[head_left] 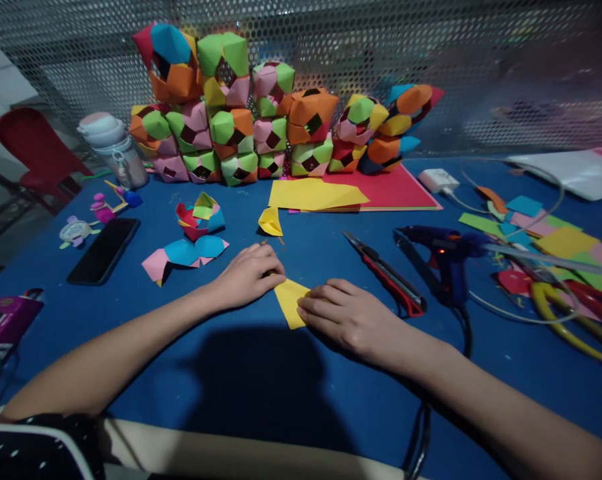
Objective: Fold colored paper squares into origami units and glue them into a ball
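A small folded piece of yellow paper (289, 305) lies on the blue table between my hands. My left hand (251, 275) is closed, thumb and fingers pressed on its upper left corner. From the right, my right hand (348, 315) holds the paper's right edge with its fingertips tucked against it. Just above my left hand sits a folded yellow paper unit (271, 221). To the left are a joined pink and blue paper strip (193, 251) and a partly assembled multicoloured paper piece (201, 219).
Stacked paper modules (231, 133) line the back beside a bottle (113, 150). A phone (105, 252) lies left. Rightward are a box cutter (388, 277), a glue gun (445, 250) with a lit light and cord, scissors (555, 313) and paper scraps (571, 243). Yellow sheets (315, 195) lie behind.
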Action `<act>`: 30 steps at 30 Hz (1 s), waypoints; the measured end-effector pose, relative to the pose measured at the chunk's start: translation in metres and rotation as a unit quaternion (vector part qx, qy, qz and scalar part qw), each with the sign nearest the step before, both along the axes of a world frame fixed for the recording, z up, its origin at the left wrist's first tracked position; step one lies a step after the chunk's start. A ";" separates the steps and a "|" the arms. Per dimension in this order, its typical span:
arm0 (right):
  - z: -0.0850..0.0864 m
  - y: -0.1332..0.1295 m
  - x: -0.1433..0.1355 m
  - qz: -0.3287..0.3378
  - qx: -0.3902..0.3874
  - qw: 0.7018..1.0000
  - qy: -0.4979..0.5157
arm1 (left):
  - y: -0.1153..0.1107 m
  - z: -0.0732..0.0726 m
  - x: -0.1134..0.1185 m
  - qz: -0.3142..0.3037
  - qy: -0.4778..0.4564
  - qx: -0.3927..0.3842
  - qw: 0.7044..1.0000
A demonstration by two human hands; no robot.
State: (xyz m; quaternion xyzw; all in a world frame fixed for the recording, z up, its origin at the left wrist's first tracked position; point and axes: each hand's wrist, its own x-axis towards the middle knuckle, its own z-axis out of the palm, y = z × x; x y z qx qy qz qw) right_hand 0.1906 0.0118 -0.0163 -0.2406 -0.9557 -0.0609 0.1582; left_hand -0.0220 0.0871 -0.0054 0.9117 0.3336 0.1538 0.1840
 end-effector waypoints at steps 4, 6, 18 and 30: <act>-0.001 0.000 0.000 0.004 0.006 1.000 0.003 | 0.004 -0.008 -0.002 0.035 0.009 0.009 0.999; -0.001 0.000 0.000 0.005 0.007 1.000 0.002 | 0.009 -0.009 -0.003 0.061 -0.002 -0.009 0.998; -0.002 0.002 -0.001 0.008 0.008 1.000 0.005 | -0.026 0.003 0.011 0.055 -0.070 0.067 0.994; 0.016 -0.008 0.019 -0.055 -0.115 0.990 -0.057 | -0.047 0.000 0.017 -0.049 0.170 0.086 0.980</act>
